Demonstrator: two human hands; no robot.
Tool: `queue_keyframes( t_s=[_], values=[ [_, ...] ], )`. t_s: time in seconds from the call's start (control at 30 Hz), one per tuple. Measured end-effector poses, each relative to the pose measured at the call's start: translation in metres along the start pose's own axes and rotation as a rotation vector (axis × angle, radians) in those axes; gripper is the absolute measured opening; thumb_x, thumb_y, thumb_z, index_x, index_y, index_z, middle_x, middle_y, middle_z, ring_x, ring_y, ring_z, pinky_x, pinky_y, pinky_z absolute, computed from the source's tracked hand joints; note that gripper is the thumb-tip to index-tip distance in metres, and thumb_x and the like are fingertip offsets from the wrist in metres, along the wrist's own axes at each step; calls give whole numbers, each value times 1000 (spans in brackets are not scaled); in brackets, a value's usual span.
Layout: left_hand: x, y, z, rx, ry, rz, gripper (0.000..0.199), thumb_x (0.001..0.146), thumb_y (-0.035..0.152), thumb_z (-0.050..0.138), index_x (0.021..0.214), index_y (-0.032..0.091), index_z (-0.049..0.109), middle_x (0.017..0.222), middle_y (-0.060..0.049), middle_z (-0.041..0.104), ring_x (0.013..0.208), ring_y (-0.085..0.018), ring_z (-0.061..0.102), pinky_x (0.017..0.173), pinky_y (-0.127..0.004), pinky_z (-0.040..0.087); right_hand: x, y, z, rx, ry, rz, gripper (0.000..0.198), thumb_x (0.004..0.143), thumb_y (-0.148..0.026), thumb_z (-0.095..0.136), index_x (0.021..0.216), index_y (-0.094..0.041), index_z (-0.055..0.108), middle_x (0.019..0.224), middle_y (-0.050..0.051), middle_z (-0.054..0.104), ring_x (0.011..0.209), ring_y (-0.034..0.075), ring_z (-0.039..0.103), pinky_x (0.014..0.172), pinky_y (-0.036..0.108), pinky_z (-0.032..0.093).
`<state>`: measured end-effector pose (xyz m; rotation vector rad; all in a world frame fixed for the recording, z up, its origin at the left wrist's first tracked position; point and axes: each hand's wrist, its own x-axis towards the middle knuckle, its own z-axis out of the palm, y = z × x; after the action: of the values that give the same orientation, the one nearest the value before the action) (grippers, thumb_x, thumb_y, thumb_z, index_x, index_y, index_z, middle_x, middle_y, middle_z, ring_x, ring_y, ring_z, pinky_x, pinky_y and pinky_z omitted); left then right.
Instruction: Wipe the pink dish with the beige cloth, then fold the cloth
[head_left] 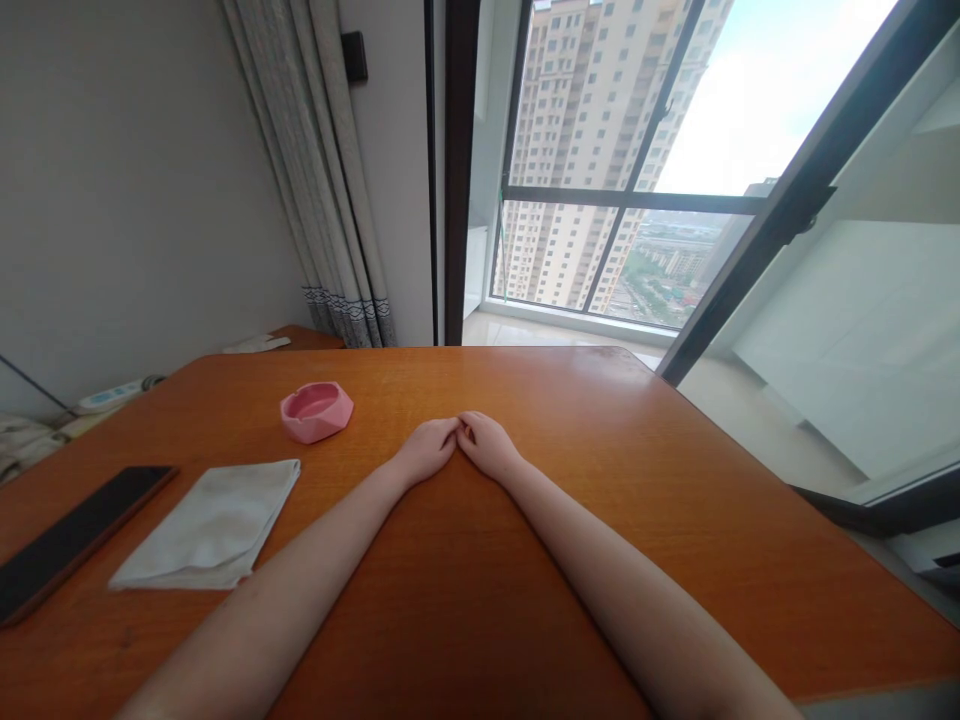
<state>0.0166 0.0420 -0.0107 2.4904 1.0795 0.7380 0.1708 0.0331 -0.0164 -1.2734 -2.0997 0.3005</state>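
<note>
My left hand [429, 450] and my right hand [486, 444] rest on the wooden table [465, 590], meeting at the fingertips near its middle. Both have their fingers curled in and pressed together, and nothing shows in either one. The undersides of the fingers are hidden. To the left of my left hand, apart from it, stands a pink faceted ashtray [318, 412]. A folded white cloth [210, 525] lies flat beside my left forearm. Left of the cloth is a long dark flat object [82, 535] with a brown edge.
Beyond the table's far edge hangs a grey curtain [319, 180] beside a dark door frame [456, 180]. A large window [570, 250] looks out on a tall building. At the far left, below the tabletop, lies a white power strip [112, 394] with a cable.
</note>
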Motion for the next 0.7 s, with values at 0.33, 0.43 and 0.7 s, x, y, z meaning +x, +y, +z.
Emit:
queue_keyframes(
  t_s=[0.33, 0.43, 0.7],
  values=[
    [-4, 15, -69, 519, 330, -278, 25, 86, 26, 37, 100, 19, 57, 94, -9, 65, 89, -23, 60, 77, -33, 43, 0, 6, -4, 76, -31, 23, 18, 80, -13, 47, 89, -18, 62, 82, 2, 60, 73, 13, 53, 71, 25, 42],
    [-21, -1, -113, 690, 372, -469, 27, 83, 32, 41, 101, 18, 57, 96, -10, 63, 89, -26, 59, 76, -36, 43, -1, 7, -6, 68, -36, 32, 20, 80, -12, 47, 88, -18, 64, 85, 3, 61, 76, 14, 55, 73, 26, 42],
    [-83, -63, -121, 786, 141, -680, 41, 80, 45, 44, 97, 11, 59, 105, -21, 60, 101, -36, 54, 79, -44, 44, -1, 5, -6, -2, -72, 15, 20, 82, -12, 47, 86, -18, 64, 88, 5, 63, 83, 16, 58, 77, 27, 43]
  ],
)
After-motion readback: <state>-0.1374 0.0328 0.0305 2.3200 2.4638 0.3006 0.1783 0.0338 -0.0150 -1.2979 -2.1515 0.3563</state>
